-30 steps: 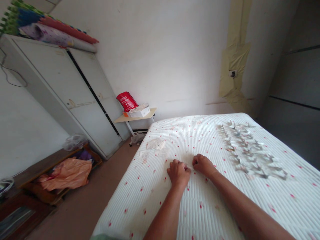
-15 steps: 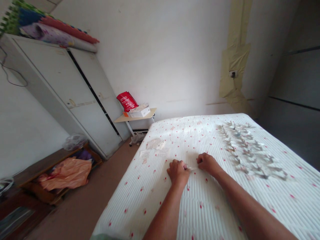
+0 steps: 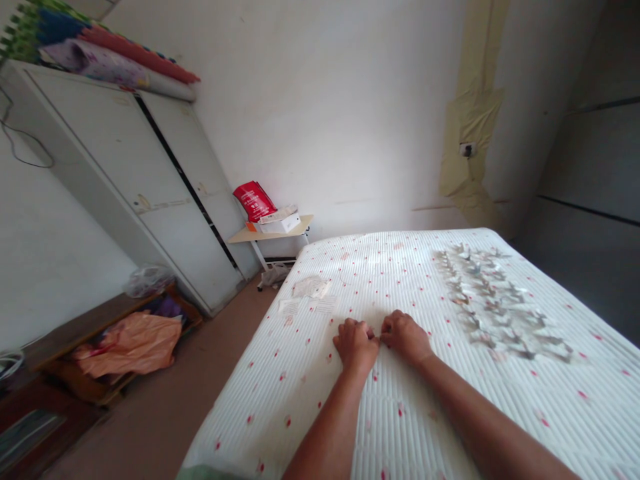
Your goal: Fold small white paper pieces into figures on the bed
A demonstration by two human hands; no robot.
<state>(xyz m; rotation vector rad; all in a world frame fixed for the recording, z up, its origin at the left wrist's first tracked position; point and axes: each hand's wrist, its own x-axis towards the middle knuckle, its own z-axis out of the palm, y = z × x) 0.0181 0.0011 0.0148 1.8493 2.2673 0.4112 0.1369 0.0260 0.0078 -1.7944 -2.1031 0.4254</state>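
Both curled, close together: left hand (image 3: 357,343), right hand (image 3: 407,337).

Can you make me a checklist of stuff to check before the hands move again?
1. Left hand and right hand both in view: ok.
2. Hands close together, low over the bed: ok.
3. Printed papers on the bed, apart from both hands: ok.
4. Little folded shapes away from the right hand: ok.
5. Something held firmly in the fingers: cannot tell, the hands hide it.
6. Every folded shape neat: cannot tell, too blurry.
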